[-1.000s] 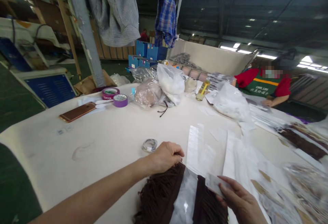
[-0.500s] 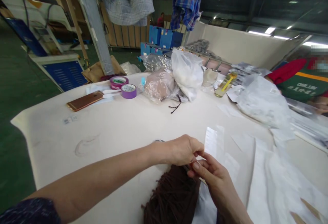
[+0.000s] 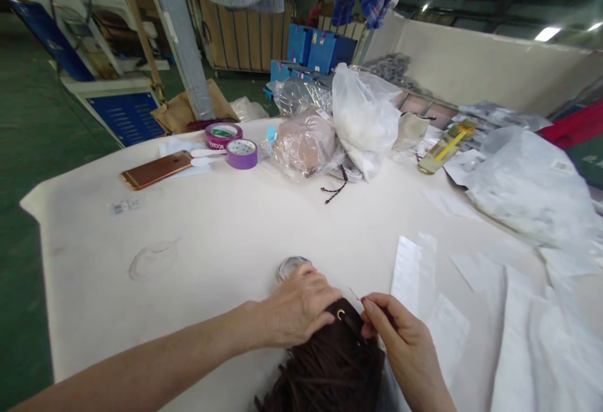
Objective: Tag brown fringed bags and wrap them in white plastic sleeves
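A dark brown fringed piece [image 3: 330, 368] with a gold eyelet [image 3: 340, 314] and a dark strap lies at the front of the table. My left hand [image 3: 301, 306] grips its upper edge, fingers closed over it and partly hidden. To the right, my right hand [image 3: 402, 333] is closed in a pinch, holding a thin needle-like piece [image 3: 354, 294] that points up and left above the fringed piece. Just behind my left hand sits a small clear round object [image 3: 293, 266], partly covered by the fingers.
On the white table [image 3: 211, 242] are a phone [image 3: 155, 170], purple tape rolls [image 3: 242, 154], a bagged brown item [image 3: 306, 142], a white plastic bag [image 3: 365, 123] and a yellow-marked bottle [image 3: 445, 148]. White sheets [image 3: 407, 267] and another plastic bag [image 3: 532, 192] lie at the right.
My hands have moved apart. The left shifted left onto the fringed piece, uncovering its eyelet, while the right keeps a pinch at the right. The view has tilted slightly.
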`<state>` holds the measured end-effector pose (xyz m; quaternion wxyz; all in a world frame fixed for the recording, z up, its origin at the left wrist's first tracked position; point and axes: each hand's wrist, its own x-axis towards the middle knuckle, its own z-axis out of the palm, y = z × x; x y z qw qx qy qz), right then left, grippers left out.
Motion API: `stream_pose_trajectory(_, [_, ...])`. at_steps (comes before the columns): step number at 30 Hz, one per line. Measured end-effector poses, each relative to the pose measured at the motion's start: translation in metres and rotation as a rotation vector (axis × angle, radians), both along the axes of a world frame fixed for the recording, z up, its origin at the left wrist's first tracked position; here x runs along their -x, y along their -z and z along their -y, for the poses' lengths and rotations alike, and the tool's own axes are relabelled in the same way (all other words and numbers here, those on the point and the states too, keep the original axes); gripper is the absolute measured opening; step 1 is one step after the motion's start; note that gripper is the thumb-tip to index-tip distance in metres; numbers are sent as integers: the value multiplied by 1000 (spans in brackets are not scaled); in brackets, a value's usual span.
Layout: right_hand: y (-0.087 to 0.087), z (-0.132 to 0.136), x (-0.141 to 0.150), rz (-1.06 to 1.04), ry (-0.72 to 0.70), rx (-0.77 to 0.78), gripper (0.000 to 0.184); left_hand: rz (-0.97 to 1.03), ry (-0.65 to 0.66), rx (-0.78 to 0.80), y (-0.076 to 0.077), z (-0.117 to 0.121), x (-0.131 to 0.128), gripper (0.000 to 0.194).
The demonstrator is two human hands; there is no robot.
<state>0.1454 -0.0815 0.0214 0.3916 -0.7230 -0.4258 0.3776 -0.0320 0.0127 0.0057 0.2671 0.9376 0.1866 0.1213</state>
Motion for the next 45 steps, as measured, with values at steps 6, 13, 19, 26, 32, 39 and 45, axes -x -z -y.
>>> stream_pose_trajectory(6, [11, -1, 13, 139, -115, -31, 27, 12, 145, -94, 7, -17, 1, 12])
stream_pose_trajectory(13, [24, 2, 17, 211, -187, -45, 22, -32, 330, -82, -1, -45, 5, 4])
stream_pose_trajectory(19, [24, 2, 16, 216, -179, -46, 23, -11, 458, -260, -10, -58, 5, 28])
stream_pose_trajectory(26, [29, 6, 13, 325, -225, -87, 24, -67, 305, -587, -11, -39, 12, 21])
stream_pose_trajectory(32, [31, 6, 13, 370, -238, -115, 21, -106, 78, -315, 11, -15, 21, 35])
stream_pose_trajectory(39, [30, 6, 13, 383, -243, -110, 22, -63, 39, -163, 10, -16, 16, 14])
stream_pose_trajectory(45, [20, 1, 11, 429, -270, -132, 19, -24, 204, -201, 15, -33, 14, 8])
